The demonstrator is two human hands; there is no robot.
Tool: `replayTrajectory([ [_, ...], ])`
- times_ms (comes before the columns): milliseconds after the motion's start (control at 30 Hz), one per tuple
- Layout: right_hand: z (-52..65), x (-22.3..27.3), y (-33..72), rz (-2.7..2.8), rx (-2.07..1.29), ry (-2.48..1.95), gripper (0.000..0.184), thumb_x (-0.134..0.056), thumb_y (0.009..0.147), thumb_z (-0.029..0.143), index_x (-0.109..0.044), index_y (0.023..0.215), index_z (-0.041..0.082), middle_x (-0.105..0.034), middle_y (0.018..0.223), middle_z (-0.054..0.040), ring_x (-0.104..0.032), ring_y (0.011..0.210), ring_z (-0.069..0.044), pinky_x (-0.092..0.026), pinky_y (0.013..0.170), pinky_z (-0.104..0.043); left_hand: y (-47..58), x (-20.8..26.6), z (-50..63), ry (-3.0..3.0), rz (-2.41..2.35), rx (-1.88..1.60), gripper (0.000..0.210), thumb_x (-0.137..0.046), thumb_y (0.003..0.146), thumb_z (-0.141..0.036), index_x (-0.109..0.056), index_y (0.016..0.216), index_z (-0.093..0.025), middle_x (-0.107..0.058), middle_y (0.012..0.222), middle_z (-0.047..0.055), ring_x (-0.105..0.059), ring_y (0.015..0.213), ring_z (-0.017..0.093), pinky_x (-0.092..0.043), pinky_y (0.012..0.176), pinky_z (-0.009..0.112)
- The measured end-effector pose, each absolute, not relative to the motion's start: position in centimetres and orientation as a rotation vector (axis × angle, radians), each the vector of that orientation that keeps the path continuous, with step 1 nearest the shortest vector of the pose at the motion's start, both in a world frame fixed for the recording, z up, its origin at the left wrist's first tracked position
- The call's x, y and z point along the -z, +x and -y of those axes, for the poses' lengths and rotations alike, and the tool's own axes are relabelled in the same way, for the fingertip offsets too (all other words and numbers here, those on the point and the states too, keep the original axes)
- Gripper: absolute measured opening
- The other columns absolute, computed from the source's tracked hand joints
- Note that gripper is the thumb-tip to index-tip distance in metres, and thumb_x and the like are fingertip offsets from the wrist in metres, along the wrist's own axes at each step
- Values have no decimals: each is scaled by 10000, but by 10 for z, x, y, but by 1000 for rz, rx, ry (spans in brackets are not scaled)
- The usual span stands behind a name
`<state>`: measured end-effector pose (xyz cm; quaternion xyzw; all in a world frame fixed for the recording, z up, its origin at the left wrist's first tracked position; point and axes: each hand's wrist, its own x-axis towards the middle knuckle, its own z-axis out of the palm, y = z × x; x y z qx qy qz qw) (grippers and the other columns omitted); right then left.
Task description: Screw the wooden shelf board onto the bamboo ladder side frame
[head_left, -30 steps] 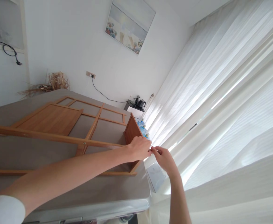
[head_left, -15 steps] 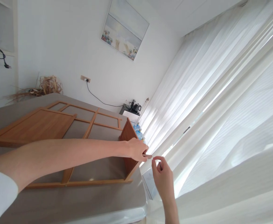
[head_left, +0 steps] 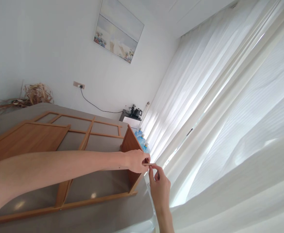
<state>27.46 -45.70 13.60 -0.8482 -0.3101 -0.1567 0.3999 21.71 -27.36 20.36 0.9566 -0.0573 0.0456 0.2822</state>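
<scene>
My left hand (head_left: 137,161) reaches across the wooden furniture frame (head_left: 98,200) and grips a thin, flat wooden piece (head_left: 148,164) that sticks out to the right. Close under the free end of that piece, my right hand (head_left: 160,184) has thumb and forefinger pinched together, the fingertips meeting its end. Whether something small is between those fingertips is too small to tell. Behind my left hand stands an upright wooden end panel (head_left: 132,139), joined to the frame. The frame lies on a grey-brown surface, and my left forearm hides part of it.
A wide wooden panel (head_left: 35,137) lies on the frame's left side. Dried stalks (head_left: 38,93) lie at the far edge. Beyond the end panel are blue-tinted bottles (head_left: 142,139) and a small cabinet (head_left: 131,121) with a black kettle (head_left: 137,112). White curtains (head_left: 217,129) hang along the right.
My right hand has moved left and up to the end of the wooden piece, closing the gap between my hands. My left hand keeps its hold. The view has shifted slightly right.
</scene>
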Motion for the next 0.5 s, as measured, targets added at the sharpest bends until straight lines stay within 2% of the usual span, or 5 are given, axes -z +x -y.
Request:
replayTrajectory([
  [100,456,-139,273,698,344,-2133,361,-533,898,561,-682,902,233,-242,565,94,-309,506,-129,-277,522,-228,223,-200,268,2438,164,-58,332,-395,955,-373,-664,1084,-229,-729,1064,39,-659,1008,218,-473,851,291],
  [167,454,-140,273,637,308,-2115,339,-562,870,548,-672,870,228,-240,565,94,-321,517,-130,-287,526,-228,228,-198,263,2395,176,-21,367,-341,977,-334,-672,1102,-238,-721,1118,29,-644,1059,206,-456,904,288],
  [300,450,-142,274,571,257,-2099,299,-594,821,524,-646,837,230,-251,570,95,-332,530,-131,-310,537,-227,234,-195,255,2343,219,-1,313,-436,956,-320,-673,1141,-235,-725,1079,20,-642,1036,195,-452,902,270],
  [500,444,-147,270,471,239,-2136,317,-603,742,553,-616,802,242,-281,568,89,-379,530,-140,-335,533,-238,236,-193,252,2261,241,19,294,-519,952,-401,-694,1092,-210,-720,1029,16,-644,951,168,-467,853,246],
])
